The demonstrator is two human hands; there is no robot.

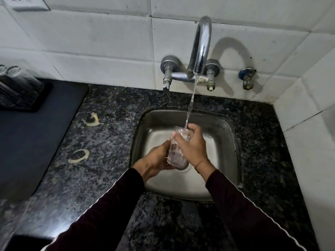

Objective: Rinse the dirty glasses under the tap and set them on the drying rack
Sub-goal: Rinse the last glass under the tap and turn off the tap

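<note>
A clear ribbed glass (176, 151) stands upright over the steel sink (154, 124), under the running stream from the chrome tap (201, 46). My left hand (155, 160) grips the glass low on its left side. Fingers of my right hand (192, 144) curl over the rim and upper right side, and water falls into the glass beside them. At the far left, two upturned glasses (12, 71) sit on a dark drying rack (25, 98).
Speckled dark granite counter (101, 138) surrounds the sink, with two pale ring-shaped stains (78, 155) left of it. A dark mat (32, 138) lies at the left. White tiled walls stand behind and to the right, with a small valve (247, 77).
</note>
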